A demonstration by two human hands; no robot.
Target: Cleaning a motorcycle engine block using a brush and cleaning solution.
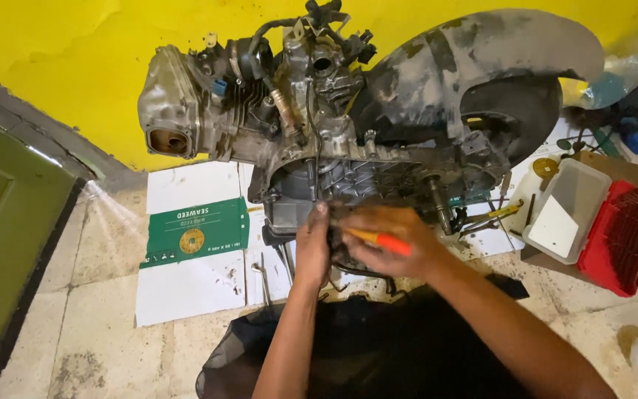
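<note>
**Hands at the crankcase opening, orange-handled tool in right**

Both hands met at the lower front edge of the grimy grey metal scooter engine (pixel 319 125). Right hand (pixel 385 240) was closed around a slim orange-handled tool (pixel 385 241); handle ran roughly left-right, rising slightly toward the left, tip end pointing left into the dark part between the hands. Tip itself hidden. Left hand (pixel 313 247) was curled against that dark part (pixel 337 233), fingers up at the casing edge; can't tell exactly what it gripped. Engine's long axis lay left-right on flattened white-and-green cardboard (pixel 193 236), bare shaft (pixel 438 203) sticking out toward the camera. Clear plastic tray (pixel 566 210) and red ribbed case (pixel 622 236) sat well right.
</note>
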